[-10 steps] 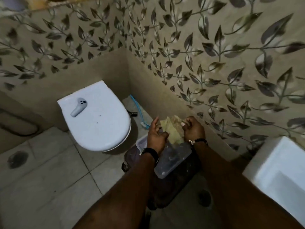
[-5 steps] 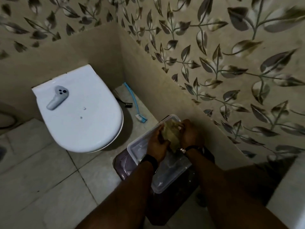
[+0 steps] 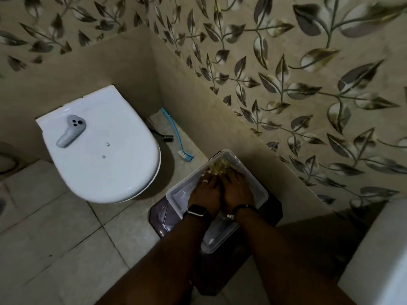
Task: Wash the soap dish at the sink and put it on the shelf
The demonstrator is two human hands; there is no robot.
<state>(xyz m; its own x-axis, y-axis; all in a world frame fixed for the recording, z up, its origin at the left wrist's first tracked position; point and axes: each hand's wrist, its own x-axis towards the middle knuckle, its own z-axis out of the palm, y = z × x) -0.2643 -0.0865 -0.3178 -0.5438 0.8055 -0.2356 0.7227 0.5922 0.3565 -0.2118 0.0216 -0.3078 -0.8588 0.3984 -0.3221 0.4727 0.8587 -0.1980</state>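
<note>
A clear plastic container (image 3: 255, 176) rests tilted on a dark brown bin (image 3: 160, 219) beside the wall. Both my hands are inside it, side by side. My left hand (image 3: 207, 191), with a watch on the wrist, and my right hand (image 3: 236, 191), with a dark wristband, press their fingers onto a crumbly yellowish wad (image 3: 217, 166) at the container's far end. I cannot tell what the wad is. No shelf is in view.
A white toilet with its lid (image 3: 105, 159) down stands to the left, with a grey handheld device (image 3: 70, 134) lying on it. A blue brush (image 3: 176, 137) and a black brush (image 3: 164, 137) lie on the floor behind. A white basin edge (image 3: 378, 260) shows at the lower right.
Both hands have gone down with the yellowish wad, from above the container into its far end. The view has tilted down and moved closer.
</note>
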